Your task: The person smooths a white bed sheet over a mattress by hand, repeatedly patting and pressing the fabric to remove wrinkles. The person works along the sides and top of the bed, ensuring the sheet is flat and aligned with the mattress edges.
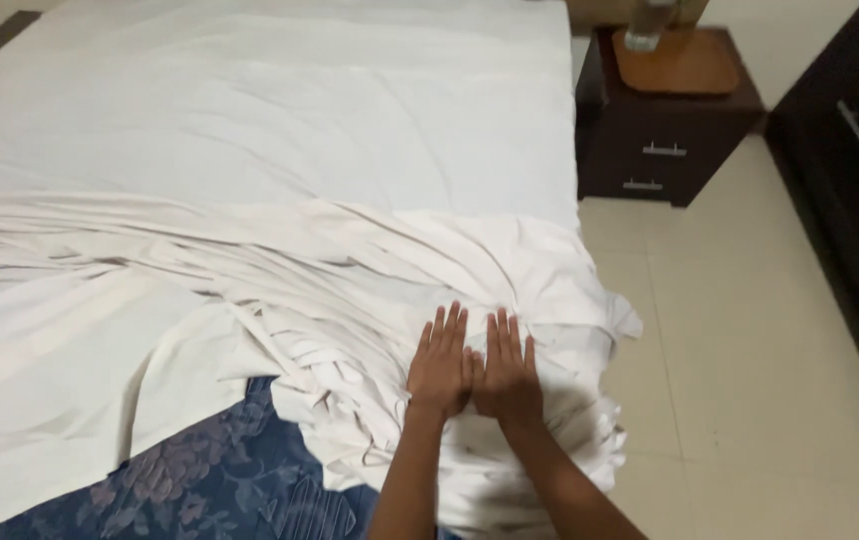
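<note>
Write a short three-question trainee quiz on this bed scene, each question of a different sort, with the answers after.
1. True or false: both hands lie flat, palms down, side by side on the bunched white sheet.
2. Which corner of the bed shows the blue floral mattress? A) far right B) near, left of the forearms C) none
3. Fill in: the dark ______ stands on the tiled floor beside the bed's far right corner.

Key
1. True: left hand and right hand press flat, thumbs touching.
2. B
3. nightstand
</note>
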